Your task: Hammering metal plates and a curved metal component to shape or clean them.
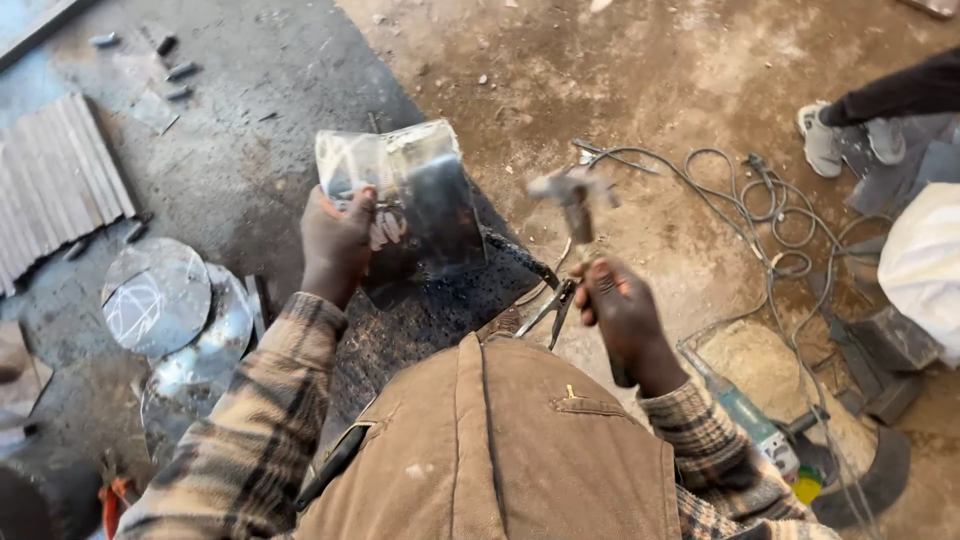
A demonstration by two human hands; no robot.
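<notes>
Your floor [620, 70]: dirt, dusty | on it: round metal discs [157, 296] | cut strips [55, 185] | tangled cable [770, 215] | pliers [553, 308]

We wear a tan canvas vest [500, 450] with a centre seam, a stitched pocket flap and dusty smudges, filling the lower middle of the frame. Under it, plaid flannel sleeves [255, 425] in brown, cream and grey reach the wrists. Both hands [335, 245] are bare, without gloves.

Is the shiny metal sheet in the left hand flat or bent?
Bent. The metal sheet curves into a rounded, tube-like shape; its top edge forms an arc. The left hand grips its lower left side, while the right hand holds a hammer.
</notes>
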